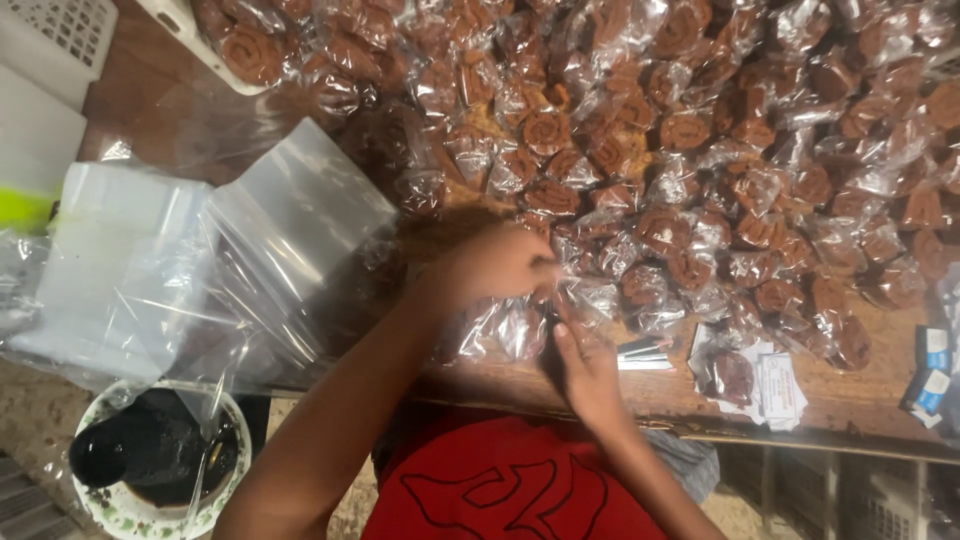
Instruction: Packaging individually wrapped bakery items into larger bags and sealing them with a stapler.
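Crinkly clear wrappers [520, 325] sit pinched between both hands at the wooden table's [850, 395] near edge, the left hand [495, 265] gripping from above, the right hand [585, 365] from below with thumb raised. Behind them spreads a heap of brown spiral rolls [700, 130] in glossy film, and smooth flat plastic bags [290, 220] lie stacked to the left

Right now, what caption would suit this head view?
Two hands, left hand and right hand, work a clear wrapper beside piled wrapped spiral rolls.

Red shirt [500, 480] (dark line graphic on front), bare forearms, no sleeves visible
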